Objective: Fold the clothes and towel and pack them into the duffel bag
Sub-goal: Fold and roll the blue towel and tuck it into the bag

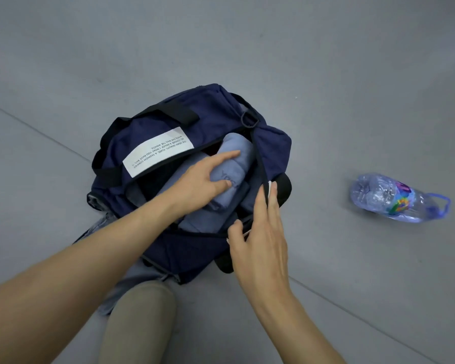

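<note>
The left fingers (229, 155) are straight and slightly spread, lying flat on a pale blue roll (241, 151) of folded cloth, with the thumb pressed against the roll's near side. They grip nothing. The right fingers (272, 203) are straight and together, laid along the right rim of the bag's mouth. The thumb is bent against the near edge of that rim, and I see no clear pinch.

The roll sits inside the bag (213, 106), at the far right of the opening. Its long axis runs from near left to far right, in line with the mouth and with the left hand (202, 179) on top of it. More folded blue cloth (200, 223) lies under it, nearer in the opening.

The left hand is already on the roll. The right hand (263, 240) is just beside it, to the right, with only the rim between them. My guess is that the roll wants pushing down and away along its own axis while the right hand holds the mouth wide.

The bag's far side carries a white label (158, 152) and black straps. Grey cloth (100, 224) shows from under the bag's near left corner, and I can't tell what it is. A knee (139, 319) is bent just near the bag. A bottle (394, 197) lies on the floor (326, 74), well apart to the right.
</note>
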